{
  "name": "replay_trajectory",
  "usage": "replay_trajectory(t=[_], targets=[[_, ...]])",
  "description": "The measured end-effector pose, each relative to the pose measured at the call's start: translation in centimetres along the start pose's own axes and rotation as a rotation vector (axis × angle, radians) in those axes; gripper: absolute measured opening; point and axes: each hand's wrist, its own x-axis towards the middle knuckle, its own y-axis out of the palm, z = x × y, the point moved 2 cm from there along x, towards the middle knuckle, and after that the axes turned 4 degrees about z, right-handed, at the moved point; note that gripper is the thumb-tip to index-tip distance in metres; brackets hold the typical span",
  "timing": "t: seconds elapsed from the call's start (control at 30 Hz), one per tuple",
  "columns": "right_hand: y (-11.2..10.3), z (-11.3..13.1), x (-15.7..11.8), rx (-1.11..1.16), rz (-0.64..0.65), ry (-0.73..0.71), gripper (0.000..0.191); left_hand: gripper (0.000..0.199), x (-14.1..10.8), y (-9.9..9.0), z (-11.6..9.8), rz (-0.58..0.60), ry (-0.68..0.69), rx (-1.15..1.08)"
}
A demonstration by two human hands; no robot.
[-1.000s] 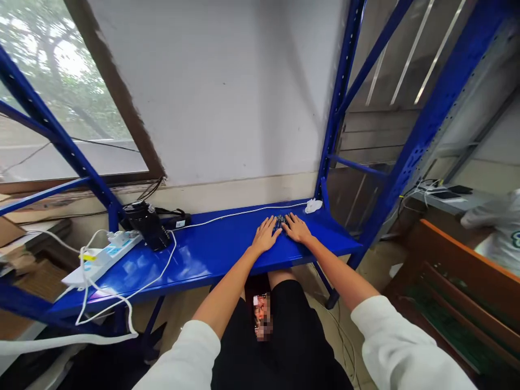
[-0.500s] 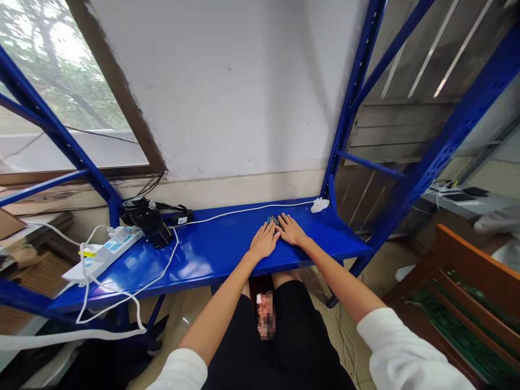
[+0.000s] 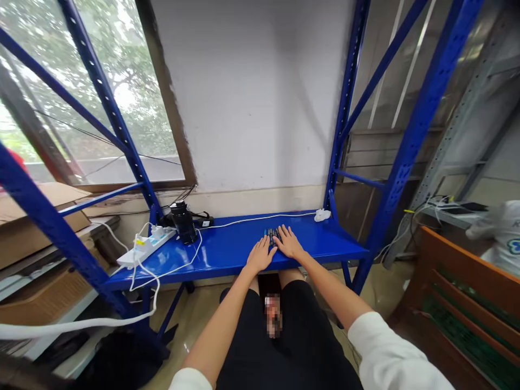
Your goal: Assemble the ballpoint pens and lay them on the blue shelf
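Several pens or markers (image 3: 272, 234), dark with a blue one at the left, lie side by side on the blue table (image 3: 227, 244). My left hand (image 3: 260, 255) rests at their left and near side, fingers stretched out and pointing away from me. On the other side, my right hand (image 3: 289, 242) lies with its fingers extended along the right of the row. Both thumbs come close together over the near ends. The hands partly cover the pens, so whether the fingers press on them is hard to see.
A black bottle (image 3: 183, 222) stands at the left, near a white power strip (image 3: 148, 246) with a white cable (image 3: 154, 295) looping off the table edge. Crumpled white tissue (image 3: 322, 215) lies at the back right. A wooden chair (image 3: 459, 292) is at the right, with a person's sleeve (image 3: 493, 227) behind.
The camera view has shifted, showing more of the window and left side. My hands have drawn slightly apart, and more of the pens shows between them.
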Motion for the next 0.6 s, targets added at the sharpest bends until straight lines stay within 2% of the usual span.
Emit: replay_trajectory(t=[0.3, 0.43, 0.6], targets=[[-0.3, 2.6, -4.9, -0.028, -0.034, 0.082, 0.093, 0.058, -5.7, -2.3, 0.1, -0.038, -0.056, 0.095], [-0.3, 3.1, -5.6, -0.048, -0.038, 0.104, 0.093, 0.053, -6.6, -2.7, -0.1, -0.074, -0.047, 0.095], [0.1, 2.7, -5.2, -0.063, -0.045, 0.117, 0.094, 0.052, -6.9, -2.0, 0.2, -0.145, -0.042, 0.059]])
